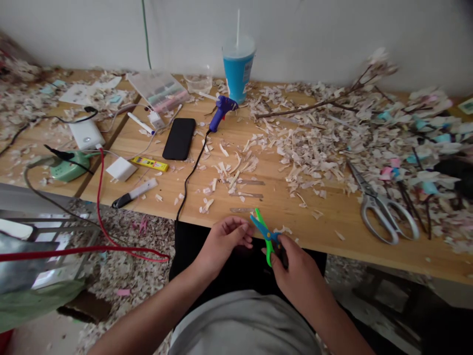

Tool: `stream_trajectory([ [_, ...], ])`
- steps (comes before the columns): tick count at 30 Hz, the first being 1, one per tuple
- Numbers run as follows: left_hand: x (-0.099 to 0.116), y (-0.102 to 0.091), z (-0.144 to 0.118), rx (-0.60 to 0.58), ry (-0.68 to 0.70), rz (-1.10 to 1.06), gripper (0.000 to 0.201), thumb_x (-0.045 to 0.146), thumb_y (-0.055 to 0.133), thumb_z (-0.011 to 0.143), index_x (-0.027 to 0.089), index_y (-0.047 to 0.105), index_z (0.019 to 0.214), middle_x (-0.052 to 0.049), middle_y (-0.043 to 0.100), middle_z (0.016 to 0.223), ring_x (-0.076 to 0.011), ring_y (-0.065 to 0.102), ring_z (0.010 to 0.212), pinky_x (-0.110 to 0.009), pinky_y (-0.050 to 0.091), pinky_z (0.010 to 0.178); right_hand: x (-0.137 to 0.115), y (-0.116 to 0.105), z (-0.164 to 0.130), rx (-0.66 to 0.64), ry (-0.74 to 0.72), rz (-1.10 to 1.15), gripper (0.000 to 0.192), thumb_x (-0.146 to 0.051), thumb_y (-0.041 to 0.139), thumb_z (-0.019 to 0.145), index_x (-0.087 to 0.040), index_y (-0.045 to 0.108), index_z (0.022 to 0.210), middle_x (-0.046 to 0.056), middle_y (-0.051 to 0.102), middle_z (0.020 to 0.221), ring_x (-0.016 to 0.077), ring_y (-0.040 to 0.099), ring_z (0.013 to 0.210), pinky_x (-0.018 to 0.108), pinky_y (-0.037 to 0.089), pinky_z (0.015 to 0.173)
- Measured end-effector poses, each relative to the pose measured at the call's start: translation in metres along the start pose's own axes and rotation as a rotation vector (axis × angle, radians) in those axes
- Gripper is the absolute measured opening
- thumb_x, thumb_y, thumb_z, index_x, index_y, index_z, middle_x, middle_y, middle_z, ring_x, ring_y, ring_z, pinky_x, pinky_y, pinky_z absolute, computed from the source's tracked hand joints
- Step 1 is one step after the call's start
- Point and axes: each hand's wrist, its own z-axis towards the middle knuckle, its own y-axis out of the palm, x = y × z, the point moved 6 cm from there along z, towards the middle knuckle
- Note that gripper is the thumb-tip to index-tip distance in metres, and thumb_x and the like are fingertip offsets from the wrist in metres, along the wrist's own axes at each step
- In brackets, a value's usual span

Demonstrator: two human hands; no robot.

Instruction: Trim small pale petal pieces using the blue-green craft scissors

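My right hand (291, 261) grips a small pair of green and blue scissors (266, 230) by the handles, and their blades stand apart, pointing up and left. Just left of the blades is my left hand (228, 241), its fingers curled and the thumb against them. Whatever it pinches, if anything, is too small to make out. Both hands are over my lap at the front edge of the wooden table (258, 217). Pale shavings (236, 177) lie scattered on the wood beyond them.
Large metal scissors (384, 212) rest at the right, near heaped shavings (318, 143) and a branch (306, 109). A blue glue gun (220, 113), a black phone (179, 139) and a blue cup (238, 69) are farther back. Chargers, cables and a green power strip (70, 167) occupy the left.
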Motion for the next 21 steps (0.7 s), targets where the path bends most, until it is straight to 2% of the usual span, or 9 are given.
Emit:
stream_trajectory([
  [2, 0.006, -0.008, -0.005, 0.090, 0.127, 0.267, 0.024, 0.038, 0.064, 0.083, 0.016, 0.063, 0.090, -0.001, 0.064, 0.075, -0.0112, 0.058, 0.062, -0.024, 0.049, 0.061, 0.008, -0.001, -0.001, -0.001, 0.061, 0.023, 0.020, -0.029, 0.047, 0.083, -0.020, 0.053, 0.100, 0.008, 0.067, 0.090, 0.0237, 0.065, 0.083, 0.031, 0.047, 0.069],
  [4, 0.015, -0.007, -0.010, 0.133, 0.293, 0.600, 0.018, 0.033, 0.057, 0.089, 0.018, 0.064, 0.095, -0.003, 0.064, 0.081, -0.0135, 0.060, 0.071, -0.025, 0.050, 0.068, 0.012, -0.004, -0.003, 0.008, 0.109, 0.058, 0.020, -0.034, 0.049, 0.084, -0.021, 0.053, 0.100, 0.007, 0.066, 0.091, 0.0230, 0.064, 0.082, 0.031, 0.046, 0.068],
  [7, 0.023, 0.010, -0.014, 0.065, 0.547, 1.038, 0.019, 0.025, 0.049, 0.093, 0.020, 0.063, 0.105, -0.006, 0.064, 0.097, -0.0177, 0.060, 0.090, -0.032, 0.050, 0.084, 0.015, -0.011, -0.008, 0.046, 0.167, 0.131, 0.027, -0.043, 0.050, 0.086, -0.021, 0.053, 0.101, 0.005, 0.065, 0.085, 0.0208, 0.061, 0.072, 0.030, 0.045, 0.064],
  [10, 0.019, 0.027, -0.008, 0.001, 0.717, 1.343, 0.025, 0.022, 0.044, 0.095, 0.019, 0.059, 0.115, -0.009, 0.061, 0.104, -0.0209, 0.057, 0.099, -0.037, 0.050, 0.089, 0.012, -0.016, -0.010, 0.081, 0.192, 0.219, 0.031, -0.048, 0.052, 0.085, -0.021, 0.053, 0.100, 0.003, 0.062, 0.077, 0.0185, 0.057, 0.064, 0.029, 0.044, 0.060],
  [15, 0.010, 0.034, 0.006, 0.020, 0.767, 1.564, 0.029, 0.018, 0.045, 0.094, 0.017, 0.054, 0.122, -0.010, 0.057, 0.106, -0.0229, 0.053, 0.100, -0.037, 0.053, 0.084, 0.012, -0.021, -0.010, 0.100, 0.222, 0.260, 0.029, -0.049, 0.052, 0.085, -0.021, 0.054, 0.096, 0.001, 0.059, 0.071, 0.0165, 0.054, 0.060, 0.027, 0.043, 0.057],
  [18, 0.012, 0.034, 0.008, 0.027, 0.762, 1.615, 0.027, 0.019, 0.047, 0.093, 0.017, 0.055, 0.119, -0.009, 0.057, 0.104, -0.0227, 0.053, 0.097, -0.036, 0.052, 0.081, 0.014, -0.021, -0.011, 0.105, 0.235, 0.242, 0.030, -0.048, 0.051, 0.086, -0.021, 0.054, 0.097, 0.001, 0.060, 0.072, 0.0171, 0.055, 0.062, 0.027, 0.043, 0.058],
  [21, 0.016, 0.038, 0.007, -0.015, 0.792, 1.715, 0.025, 0.020, 0.049, 0.093, 0.017, 0.056, 0.117, -0.009, 0.058, 0.101, -0.0230, 0.053, 0.094, -0.035, 0.051, 0.078, 0.017, -0.020, -0.012, 0.096, 0.240, 0.218, 0.029, -0.047, 0.051, 0.086, -0.021, 0.055, 0.098, 0.002, 0.061, 0.074, 0.0173, 0.055, 0.062, 0.028, 0.043, 0.059],
])
